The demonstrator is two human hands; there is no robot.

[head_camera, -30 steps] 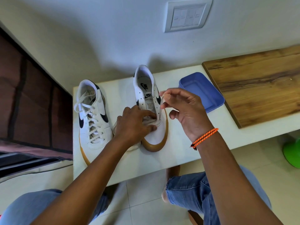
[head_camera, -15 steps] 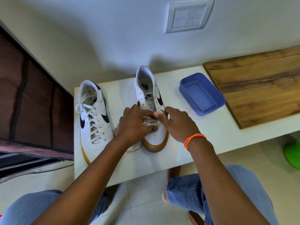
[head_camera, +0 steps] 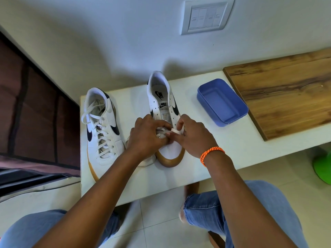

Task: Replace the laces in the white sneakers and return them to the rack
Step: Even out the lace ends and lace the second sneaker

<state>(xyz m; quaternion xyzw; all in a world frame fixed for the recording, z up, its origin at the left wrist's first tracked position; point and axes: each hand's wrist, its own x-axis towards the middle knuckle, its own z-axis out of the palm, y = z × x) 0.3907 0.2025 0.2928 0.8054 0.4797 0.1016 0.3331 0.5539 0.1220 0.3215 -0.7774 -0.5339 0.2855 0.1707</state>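
Note:
Two white sneakers with dark swooshes and tan soles stand on a white table (head_camera: 125, 185). The left sneaker (head_camera: 102, 129) is fully laced. The right sneaker (head_camera: 163, 104) has bare upper eyelets, and only its lowest rows near the toe carry lace. My left hand (head_camera: 146, 138) curls over those lower rows and grips the sneaker there. My right hand (head_camera: 194, 136) pinches a flat white lace (head_camera: 174, 130) at the sneaker's right side. A loop of loose lace (head_camera: 148, 161) lies on the table under my left wrist.
A blue plastic tray (head_camera: 222, 102) sits to the right of the sneakers. A wooden board (head_camera: 283, 97) covers the table's right end. A wall with a switch plate (head_camera: 206, 15) stands just behind. A green object (head_camera: 322, 167) is on the floor at right. My knees are below the table edge.
My right hand came down from a raised position, where it pulled the lace upward, to the sneaker's lower eyelets. My left hand stayed on the sneaker.

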